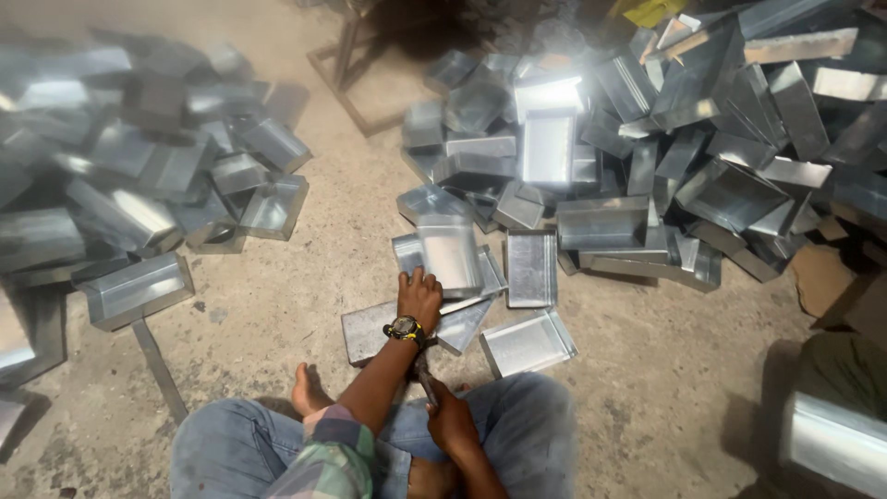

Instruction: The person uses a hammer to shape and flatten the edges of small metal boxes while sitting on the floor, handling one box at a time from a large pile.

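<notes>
I sit on the concrete floor in jeans. My left hand (pixel 420 296), with a black and yellow watch on its wrist, reaches forward and rests its fingers on the near edge of a shiny folded sheet-metal tray (pixel 450 254). Under the wrist lies a flat grey metal plate (pixel 368 333). My right hand (pixel 453 420) is closed around a dark tool handle (pixel 423 371) between my knees; the tool's head is hidden. Two more trays lie close by, one to the right of my left hand (pixel 531 268) and one nearer me (pixel 527 344).
A big heap of metal trays (pixel 665 148) fills the upper right, and a second blurred heap (pixel 139 166) fills the left. A metal frame (pixel 346 65) stands at the top. At the right edge another person in green trousers (pixel 845 365) has a tray (pixel 836 444).
</notes>
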